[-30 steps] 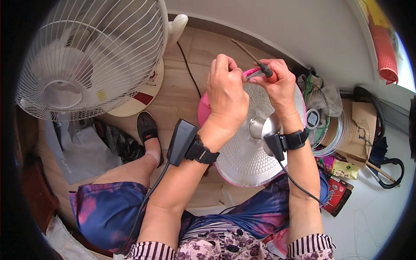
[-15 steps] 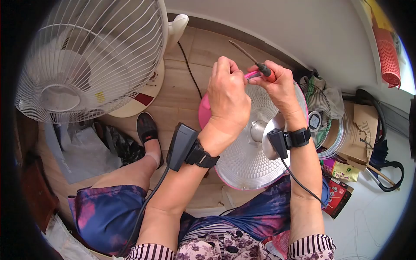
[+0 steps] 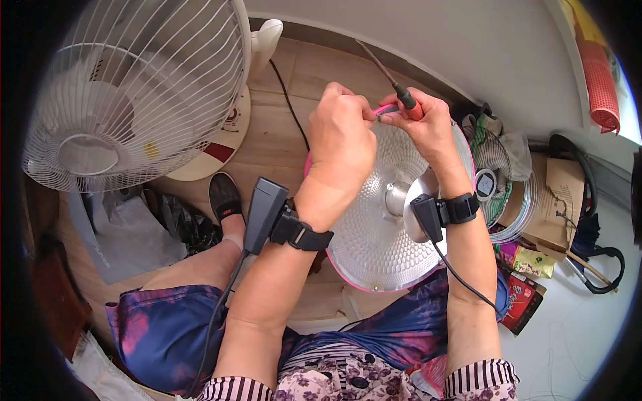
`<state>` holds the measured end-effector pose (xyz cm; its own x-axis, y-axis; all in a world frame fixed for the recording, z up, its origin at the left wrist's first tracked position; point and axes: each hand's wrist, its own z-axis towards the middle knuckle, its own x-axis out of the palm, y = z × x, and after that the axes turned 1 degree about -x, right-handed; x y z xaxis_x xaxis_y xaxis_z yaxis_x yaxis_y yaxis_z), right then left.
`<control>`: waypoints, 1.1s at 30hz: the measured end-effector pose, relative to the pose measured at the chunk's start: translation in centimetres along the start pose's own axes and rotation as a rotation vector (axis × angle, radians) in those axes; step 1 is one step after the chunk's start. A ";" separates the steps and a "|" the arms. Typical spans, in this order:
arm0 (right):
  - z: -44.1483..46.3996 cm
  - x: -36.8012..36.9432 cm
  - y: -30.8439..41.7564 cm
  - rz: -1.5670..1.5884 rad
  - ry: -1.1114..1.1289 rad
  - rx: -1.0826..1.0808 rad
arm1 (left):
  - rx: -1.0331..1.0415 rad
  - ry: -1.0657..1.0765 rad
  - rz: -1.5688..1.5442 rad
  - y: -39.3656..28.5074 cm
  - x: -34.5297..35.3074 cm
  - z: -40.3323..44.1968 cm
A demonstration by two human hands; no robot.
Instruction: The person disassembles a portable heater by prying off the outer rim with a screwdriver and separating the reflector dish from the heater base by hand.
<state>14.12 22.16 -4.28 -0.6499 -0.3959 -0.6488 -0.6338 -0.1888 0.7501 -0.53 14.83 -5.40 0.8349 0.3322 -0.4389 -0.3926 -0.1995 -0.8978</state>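
Note:
A round heater (image 3: 381, 257) with a dimpled silver reflector and pink rim stands between my legs. My right hand (image 3: 428, 127) is closed around the red-and-black handle of a screwdriver (image 3: 403, 93), its shaft slanting up to the left, away from the heater. The thumb and a fingertip of that hand meet at the heater's top rim. My left hand (image 3: 342, 137) is closed beside them at the same rim, fingers curled in a pinch. What the left fingers hold is hidden by the hand.
A large white fan (image 3: 140, 100) stands at the left, its cord running across the wooden floor. Plastic bags (image 3: 134, 227) lie below it. Along the right are a small fan cage (image 3: 491, 167), a cardboard box (image 3: 558, 200), a red package (image 3: 521, 301) and an umbrella handle (image 3: 615, 267).
My left hand and forearm have shifted slightly left along the rim. The screwdriver has moved up a little at the tip. My right hand stays at the rim.

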 end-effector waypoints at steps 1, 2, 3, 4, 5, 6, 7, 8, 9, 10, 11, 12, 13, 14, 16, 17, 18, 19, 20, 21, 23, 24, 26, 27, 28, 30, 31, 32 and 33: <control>0.0 0.0 0.0 0.016 -0.001 0.002 | -0.004 0.007 0.004 0.0 0.0 0.2; 0.0 0.0 0.0 0.032 -0.002 0.004 | -0.008 0.014 0.008 0.1 -0.1 0.3; 0.0 0.0 -0.2 0.043 -0.003 -0.001 | -0.011 0.021 0.011 0.1 -0.1 0.4; 0.1 0.1 -0.4 0.055 -0.004 -0.005 | -0.015 0.030 0.034 0.0 -0.1 0.5; 0.1 0.1 -0.5 0.068 -0.005 -0.009 | -0.018 0.039 0.057 -0.2 -0.2 0.5; 0.1 0.1 -0.5 0.050 -0.007 -0.010 | -0.021 0.048 0.080 -0.2 -0.2 0.6; 0.2 0.1 -0.4 0.032 -0.008 -0.011 | -0.028 0.086 0.099 -0.2 -0.1 0.8; 0.2 0.1 -0.3 0.013 -0.010 -0.010 | -0.035 0.125 0.117 -0.1 0.0 1.0; 0.2 0.0 -0.3 0.017 -0.008 0.000 | -0.042 0.163 0.136 0.0 0.1 1.2; 0.2 0.1 -0.2 0.020 -0.004 0.010 | -0.059 0.180 0.121 0.0 0.1 1.3; 0.3 0.0 -0.2 0.024 -0.002 0.019 | -0.075 0.195 0.106 -0.1 0.0 1.4; 0.3 0.0 -0.2 0.023 -0.001 0.016 | -0.090 0.211 0.092 -0.1 -0.1 1.5; 0.3 0.0 -0.2 0.023 0.000 0.013 | -0.090 0.205 0.081 -0.2 -0.1 1.6; 0.3 0.0 -0.2 0.023 0.001 0.009 | -0.090 0.199 0.071 -0.2 -0.2 1.7; 0.4 0.1 -0.4 0.018 -0.042 -0.026 | -0.085 0.187 0.051 -0.1 -0.1 1.8; 0.4 0.2 -0.5 0.015 -0.064 -0.044 | -0.078 0.180 0.040 0.0 0.0 1.7; 0.4 0.2 -0.5 0.031 -0.051 -0.018 | -0.072 0.175 0.029 0.1 0.1 1.7; 0.4 0.1 -0.4 0.047 -0.037 0.009 | -0.058 0.183 0.026 0.2 0.1 1.8; 0.4 0.1 -0.4 0.063 -0.023 0.035 | -0.045 0.190 0.023 0.3 0.0 1.9; 0.4 0.2 -0.4 0.077 -0.018 0.025 | -0.031 0.196 0.019 0.4 0.0 2.0; 0.4 0.3 -0.5 0.105 -0.007 0.003 | -0.039 0.205 0.011 0.5 0.0 2.2; 0.4 0.3 -0.4 0.101 0.008 0.003 | -0.043 0.209 0.007 0.6 0.0 2.3; 0.4 0.1 0.0 0.095 0.039 0.004 | -0.021 0.203 0.020 0.6 -0.1 2.3; 0.4 0.1 0.0 0.088 0.037 0.015 | -0.011 0.200 0.026 0.6 -0.1 2.3; 0.5 0.0 -0.1 0.081 0.034 0.026 | -0.027 0.207 0.022 0.6 -0.1 2.4; 0.8 0.0 -0.3 0.090 0.040 0.043 | -0.058 0.222 0.014 0.5 -0.2 2.6; 0.9 0.1 -0.5 0.106 0.047 0.050 | -0.064 0.239 0.020 0.5 -0.3 2.7; 1.0 0.2 -0.5 0.121 0.056 0.058 | -0.071 0.256 0.026 0.4 -0.5 2.8; 1.0 0.2 -0.4 0.102 0.068 0.071 | -0.079 0.274 0.033 0.5 -0.5 2.8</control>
<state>13.84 23.03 -4.82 -0.6840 -0.4703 -0.5576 -0.5956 -0.0813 0.7992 -2.25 17.16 -5.68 0.8997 0.0652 -0.4317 -0.3987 -0.2805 -0.8731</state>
